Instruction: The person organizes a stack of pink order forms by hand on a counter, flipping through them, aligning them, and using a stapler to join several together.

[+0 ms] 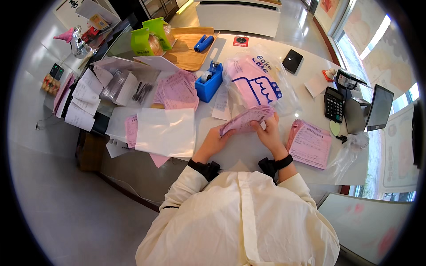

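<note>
Between my two hands I hold a stack of pink printed slips point(248, 119), tilted up over the front of the table. My left hand point(214, 141) grips its left end, with the thumb on the near side. At the other end, my right hand point(269, 133) pinches the slips near the corner. A second pile of pink forms point(309, 144) lies on the table to the right of my right hand. Just beyond the held stack is a clear plastic bag point(286, 89) with a pink cake print. Left of my left hand lies a translucent white sheet point(166, 133).
A blue tape dispenser point(209, 83) stands beyond my left hand, beside more pink slips point(178, 89). A wooden tray point(189, 53) holds a blue stapler point(203, 43). At right are a phone point(293, 61), a calculator point(333, 104) and a tablet screen point(379, 108).
</note>
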A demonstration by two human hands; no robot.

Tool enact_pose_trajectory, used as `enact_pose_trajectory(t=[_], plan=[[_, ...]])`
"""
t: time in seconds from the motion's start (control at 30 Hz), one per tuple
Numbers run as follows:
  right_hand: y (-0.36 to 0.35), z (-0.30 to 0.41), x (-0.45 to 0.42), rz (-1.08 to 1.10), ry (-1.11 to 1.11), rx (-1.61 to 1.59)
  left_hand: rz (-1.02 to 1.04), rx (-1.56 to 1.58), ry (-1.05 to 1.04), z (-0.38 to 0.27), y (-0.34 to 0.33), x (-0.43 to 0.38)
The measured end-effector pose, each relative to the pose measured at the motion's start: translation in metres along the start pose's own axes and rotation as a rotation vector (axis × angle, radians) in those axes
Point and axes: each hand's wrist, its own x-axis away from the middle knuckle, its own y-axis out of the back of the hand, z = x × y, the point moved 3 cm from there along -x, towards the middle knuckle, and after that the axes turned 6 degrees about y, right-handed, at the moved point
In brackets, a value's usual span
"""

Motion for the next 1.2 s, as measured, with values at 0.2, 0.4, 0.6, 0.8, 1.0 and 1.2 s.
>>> enact_pose_trajectory(t=[0.2, 0.4, 0.6, 0.8, 1.0, 1.2], plan=[[-0.016, 0.0, 0.016, 0.115, -0.1, -0.358, -0.019, 0.013, -0.079, 0.018, 0.004, 0.002], [-0.042, -0.027, 0.044, 0.061, -0.462, -0.646, 0.004, 0.104, -0.015, 0.016, 0.002, -0.003], [-0.059, -0.035, 0.047, 0.045, -0.406, -0.654, 0.012, 0.232, 0.088, 0.03, -0.002, -0.002], [-0.054, -0.021, 0.039, 0.146, -0.487, -0.773, 0.09, 0.234, 0.13, 0.029, -0.001, 0.001], [-0.056, -0.021, 0.043, 0.037, -0.338, -0.5, 0.062, 0.078, -0.015, 0.027, -0.002, -0.002], [-0.053, -0.022, 0.04, 0.024, -0.314, -0.499, 0.082, -0.055, 0.169, 0.012, -0.004, -0.005]])
